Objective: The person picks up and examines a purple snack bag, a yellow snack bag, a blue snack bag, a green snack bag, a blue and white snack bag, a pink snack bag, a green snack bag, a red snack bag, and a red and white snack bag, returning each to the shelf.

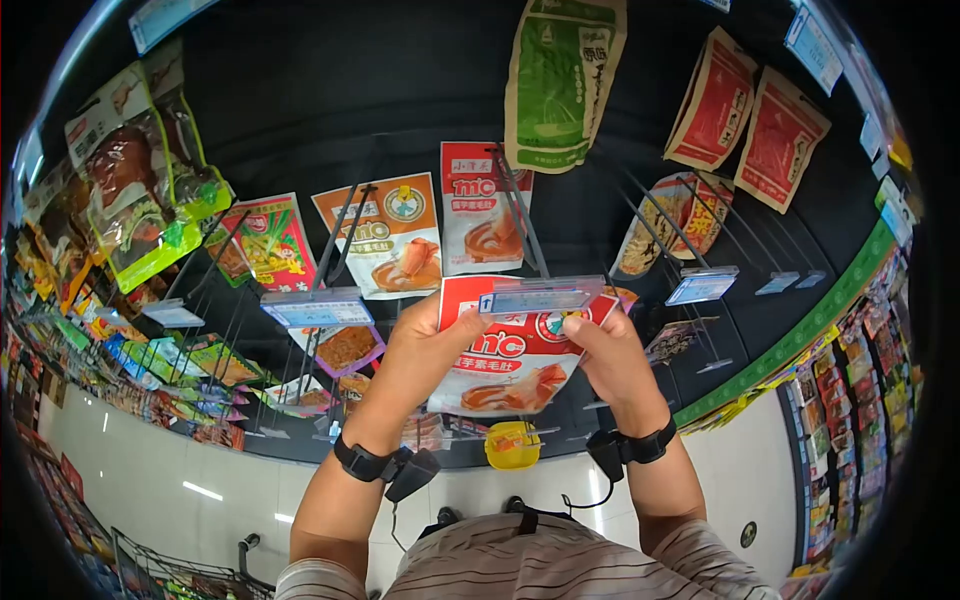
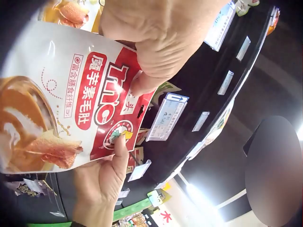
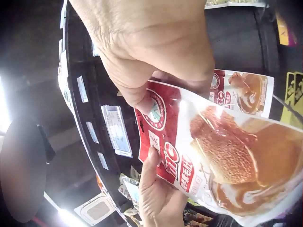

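Both hands hold one red and white snack packet point(image 1: 500, 390) upright in front of the hanging display. My left hand point(image 1: 425, 345) pinches its upper left side, thumb on the front. At the upper right side my right hand point(image 1: 618, 365) pinches it the same way. In the left wrist view, the packet point(image 2: 42, 94) shows a printed bowl of brown sauce and a red logo band. The right wrist view has the thumb of my right hand point(image 3: 156, 42) by the round emblem. A clear price tag holder point(image 1: 540, 297) overlaps the packet's top in the head view.
A similar red packet point(image 1: 485, 220) and an orange packet point(image 1: 400, 245) hang on hooks just behind. A green packet point(image 1: 560, 90) hangs higher up. Metal prongs with price tags point(image 1: 315, 308) stick out on both sides. A shopping cart point(image 1: 170, 570) stands at the lower left.
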Available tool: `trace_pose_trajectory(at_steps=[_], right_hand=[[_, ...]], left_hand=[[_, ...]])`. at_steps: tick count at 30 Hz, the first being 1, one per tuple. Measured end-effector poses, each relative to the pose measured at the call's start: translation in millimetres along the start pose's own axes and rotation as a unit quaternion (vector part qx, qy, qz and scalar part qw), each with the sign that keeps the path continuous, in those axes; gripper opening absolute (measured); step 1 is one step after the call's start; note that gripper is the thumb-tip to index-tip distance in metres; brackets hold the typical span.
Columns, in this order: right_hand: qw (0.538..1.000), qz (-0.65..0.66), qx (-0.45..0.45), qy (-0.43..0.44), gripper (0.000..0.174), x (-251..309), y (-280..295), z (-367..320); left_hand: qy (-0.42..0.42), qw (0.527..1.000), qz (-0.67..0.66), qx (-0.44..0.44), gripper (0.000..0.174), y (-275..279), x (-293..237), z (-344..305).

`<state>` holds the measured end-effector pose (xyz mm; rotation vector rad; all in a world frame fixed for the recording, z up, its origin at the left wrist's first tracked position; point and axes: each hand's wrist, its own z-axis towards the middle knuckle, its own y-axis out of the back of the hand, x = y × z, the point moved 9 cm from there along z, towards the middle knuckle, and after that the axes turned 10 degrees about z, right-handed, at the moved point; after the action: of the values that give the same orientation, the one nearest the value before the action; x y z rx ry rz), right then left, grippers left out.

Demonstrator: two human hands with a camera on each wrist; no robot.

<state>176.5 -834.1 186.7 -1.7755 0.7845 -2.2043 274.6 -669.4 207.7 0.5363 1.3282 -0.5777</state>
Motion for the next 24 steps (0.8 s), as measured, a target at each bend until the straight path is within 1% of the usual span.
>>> trace_pose_trajectory(at_steps=[1, 4, 5, 8, 9, 12, 13, 16, 17, 20, 21, 24], right_hand=[[1.000, 0.000, 0.003, -0.009, 0.029, 3.8, -2.5, 2.2], [0.999, -0.029, 0.000, 0.023, 0.027, 15.1, -3.9, 9.5], [0.998, -0.047, 0.003, 0.042, 0.026, 20.6, -7.9, 10.9], [0.990, -0.131, 0.012, 0.052, 0.024, 29.1, -14.3, 12.3], [0.985, -0.154, 0.024, 0.069, 0.024, 32.4, -18.3, 12.0], [0.982, -0.181, 0.008, 0.059, 0.025, 42.8, -22.9, 12.0], [0.983, -0.175, 0.013, 0.061, 0.026, 44.5, -23.7, 14.3], [0.978, -0.181, 0.041, 0.091, 0.024, 53.4, -30.0, 22.8], [0.980, -0.174, 0.050, 0.088, 0.024, 53.0, -29.1, 25.2], [0.987, -0.135, 0.058, 0.059, 0.023, 50.7, -31.7, 32.8], [0.987, -0.134, 0.062, 0.065, 0.023, 52.2, -31.5, 34.9], [0.986, -0.135, 0.065, 0.069, 0.024, 51.1, -29.3, 39.4]], left_hand=[[-0.006, 1.000, 0.008, 0.009, 0.023, -0.8, -1.2, 3.0], [-0.019, 1.000, 0.021, 0.013, 0.022, 1.8, 2.0, 10.3], [-0.032, 0.999, 0.027, 0.015, 0.022, 3.7, 2.9, 12.0], [-0.032, 0.999, 0.010, 0.016, 0.024, -1.5, -11.5, 7.5], [-0.040, 0.999, 0.025, 0.016, 0.025, -2.0, -13.0, 8.3], [-0.073, 0.997, 0.011, 0.002, 0.026, 3.0, -10.2, 12.7], [-0.089, 0.996, 0.013, -0.018, 0.022, 4.4, -18.1, 12.6], [-0.104, 0.988, 0.102, -0.043, 0.016, 9.9, -23.8, 22.3], [-0.052, 0.998, 0.027, -0.039, 0.014, 3.5, -28.0, 19.9], [-0.067, 0.997, 0.024, -0.017, 0.014, 2.5, -33.7, 32.1], [-0.061, 0.998, 0.010, -0.001, 0.015, -0.7, -38.6, 33.9], [-0.077, 0.996, 0.045, 0.007, 0.017, -3.7, -55.0, 35.0]])
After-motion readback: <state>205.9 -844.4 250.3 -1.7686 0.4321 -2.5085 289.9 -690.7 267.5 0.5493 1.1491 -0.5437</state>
